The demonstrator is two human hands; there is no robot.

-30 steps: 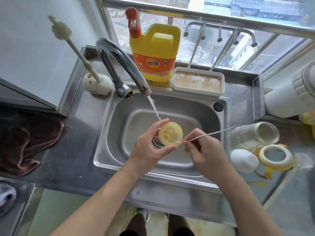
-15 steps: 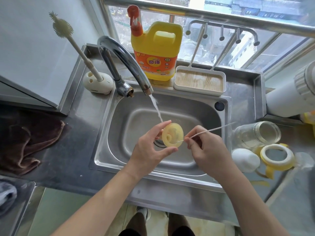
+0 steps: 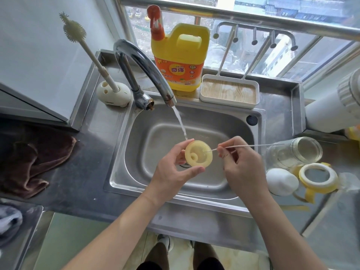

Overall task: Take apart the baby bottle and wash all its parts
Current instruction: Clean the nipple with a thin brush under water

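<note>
Over the sink [image 3: 116, 172], the left hand [image 3: 171, 174] gripped the yellow teat [image 3: 198, 153] by its rim, hollow side turned up, likely so the inside could be reached. The right hand [image 3: 241, 168] pinched a thin brush [image 3: 253, 146] with its tip poked into the teat, apparently to clear a small hole. To the right on the worktop [image 3: 87, 172] lay the glass bottle [image 3: 298, 151], white cap [image 3: 281, 181] and yellow ring [image 3: 317, 179], set apart from the washing. Beyond, the tap [image 3: 148, 69] ran water onto the teat's far edge, close enough for rinsing.
</note>
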